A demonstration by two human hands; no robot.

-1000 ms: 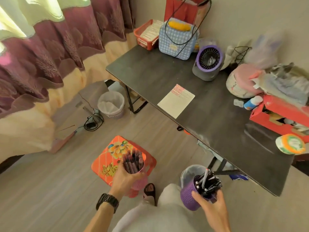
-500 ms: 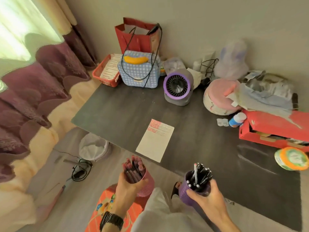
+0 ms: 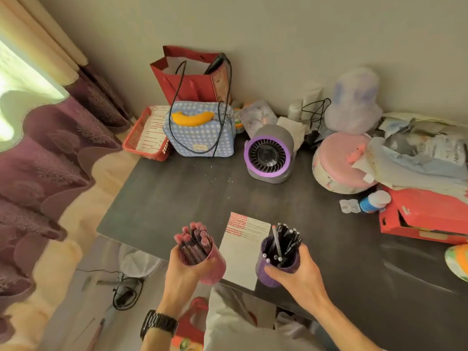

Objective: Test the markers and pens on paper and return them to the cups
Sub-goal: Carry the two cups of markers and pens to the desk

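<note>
Pink cup [image 3: 215, 264] of markers [image 3: 195, 239] is gripped in the left hand [image 3: 182, 272], purple cup [image 3: 262, 274] of pens [image 3: 288, 239] in the right hand [image 3: 296, 272], over the worktop [image 3: 202, 193] edge; both best land upright, flanking the paper [image 3: 240, 257].

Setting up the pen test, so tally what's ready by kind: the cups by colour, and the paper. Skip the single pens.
Pink cup, held by the left hand: 1
Purple cup, held by the right hand: 1
Sheet of paper on the table: 1
Total: 3
</note>
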